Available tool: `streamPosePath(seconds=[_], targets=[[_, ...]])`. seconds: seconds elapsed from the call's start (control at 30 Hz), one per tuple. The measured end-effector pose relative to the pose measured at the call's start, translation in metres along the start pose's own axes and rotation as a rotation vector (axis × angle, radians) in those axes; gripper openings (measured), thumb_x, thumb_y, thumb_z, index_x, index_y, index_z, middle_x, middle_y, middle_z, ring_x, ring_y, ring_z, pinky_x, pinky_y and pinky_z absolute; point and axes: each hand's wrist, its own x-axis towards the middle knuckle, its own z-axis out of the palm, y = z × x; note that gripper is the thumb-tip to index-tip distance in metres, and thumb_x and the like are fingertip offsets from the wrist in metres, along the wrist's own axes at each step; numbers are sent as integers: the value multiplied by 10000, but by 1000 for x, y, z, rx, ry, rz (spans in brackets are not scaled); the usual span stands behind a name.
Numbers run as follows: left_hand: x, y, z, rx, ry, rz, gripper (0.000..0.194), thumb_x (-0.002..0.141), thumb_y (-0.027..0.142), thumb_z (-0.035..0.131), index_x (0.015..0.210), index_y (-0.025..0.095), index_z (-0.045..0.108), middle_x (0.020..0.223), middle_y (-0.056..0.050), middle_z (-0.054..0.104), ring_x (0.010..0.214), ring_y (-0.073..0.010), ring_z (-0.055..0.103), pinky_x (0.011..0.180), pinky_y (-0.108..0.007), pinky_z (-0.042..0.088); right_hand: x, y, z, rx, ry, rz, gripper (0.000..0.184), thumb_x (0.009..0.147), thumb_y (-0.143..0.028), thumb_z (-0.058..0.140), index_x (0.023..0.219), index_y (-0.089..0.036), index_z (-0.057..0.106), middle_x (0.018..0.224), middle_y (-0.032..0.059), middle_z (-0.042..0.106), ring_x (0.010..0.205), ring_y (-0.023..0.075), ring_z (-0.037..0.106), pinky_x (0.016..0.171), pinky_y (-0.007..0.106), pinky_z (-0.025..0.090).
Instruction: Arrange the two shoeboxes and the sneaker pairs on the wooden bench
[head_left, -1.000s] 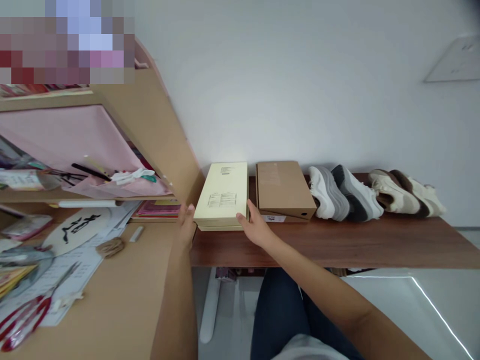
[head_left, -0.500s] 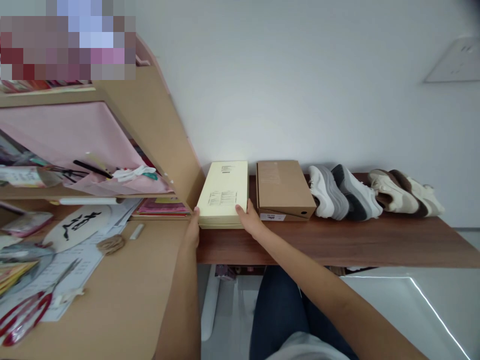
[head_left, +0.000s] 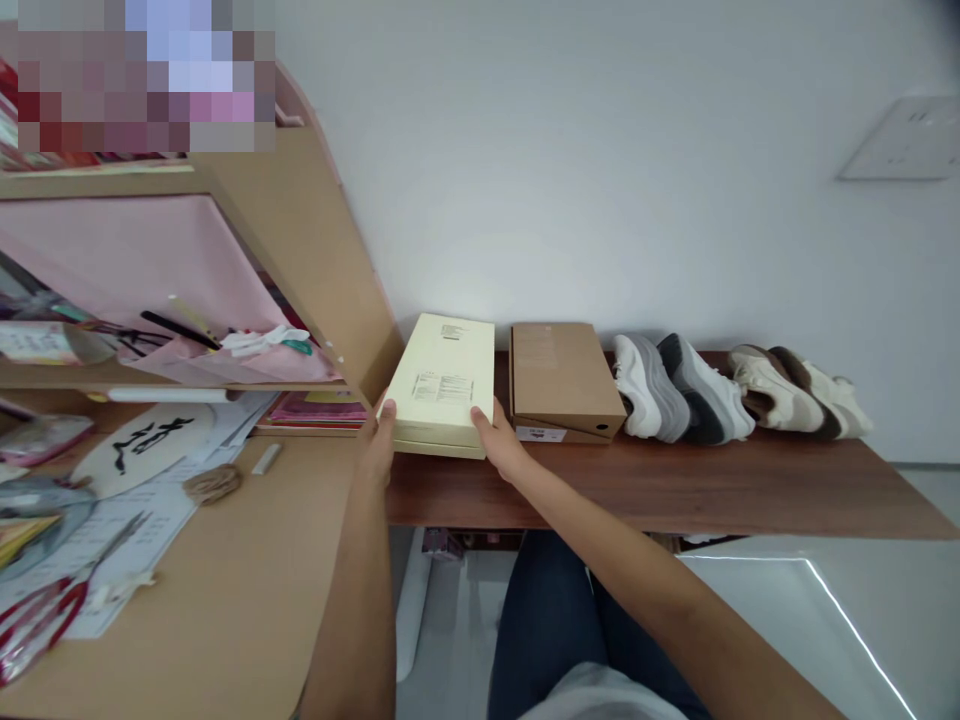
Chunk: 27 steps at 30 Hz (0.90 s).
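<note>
A pale yellow shoebox with small printed text on its lid lies on the dark wooden shelf top, between both my hands. My left hand grips its near left corner, thumb on the lid edge. My right hand holds the near right corner, thumb on top and fingers down the side. Just to the right sits a brown cardboard box with a white label on its front, apart from the yellow one. Beyond it stand grey-and-white sneakers and a cream-and-brown pair of shoes.
At left a tan desk bears red-handled scissors, papers, a coil of twine and a round fan with black brushwork. The desk's upright side panel borders the shelf top. A wall socket plate is at upper right.
The yellow shoebox's near left corner has shifted slightly left, and the box looks a little tilted. My left thumb now lies further onto its lid. The view has moved slightly.
</note>
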Motion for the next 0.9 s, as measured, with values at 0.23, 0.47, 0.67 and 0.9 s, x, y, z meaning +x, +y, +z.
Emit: streamPosePath(seconds=[0.23, 0.47, 0.67, 0.9], targets=[[-6, 41, 6, 168, 114, 111, 503, 859, 501, 571, 1242, 187, 658, 1252, -91, 671, 1211, -265, 584, 1080, -419, 414, -2, 0, -1, 41, -53, -37, 642, 969, -583, 319, 1504, -227, 313, 1431, 87, 541, 1298, 196, 524, 1080, 378, 421], [-26, 71, 22, 448, 169, 369, 409, 842, 436, 605, 1174, 216, 698, 1294, -89, 639, 1228, -251, 566, 1127, -419, 354, 1, 16, -3, 30, 11, 88, 779, 919, -619, 425, 1521, -140, 300, 1554, 140, 360, 1435, 228, 351, 1174, 425, 291], [-29, 71, 29, 488, 142, 463, 406, 903, 456, 527, 1171, 201, 694, 1360, -124, 587, 1295, -267, 506, 1139, -456, 327, 10, 15, -5, -44, 10, 121, 693, 909, -557, 477, 1460, -139, 440, 1531, 112, 406, 1440, 227, 341, 1202, 387, 224], [-22, 42, 39, -53, 200, 122, 531, 883, 430, 574, 1358, 197, 535, 1392, -128, 565, 1285, -240, 531, 1111, -412, 380, 14, -6, -7, 15, -30, 140, 678, 937, -506, 423, 1495, -123, 375, 1546, 89, 369, 1451, 208, 319, 1205, 373, 211]])
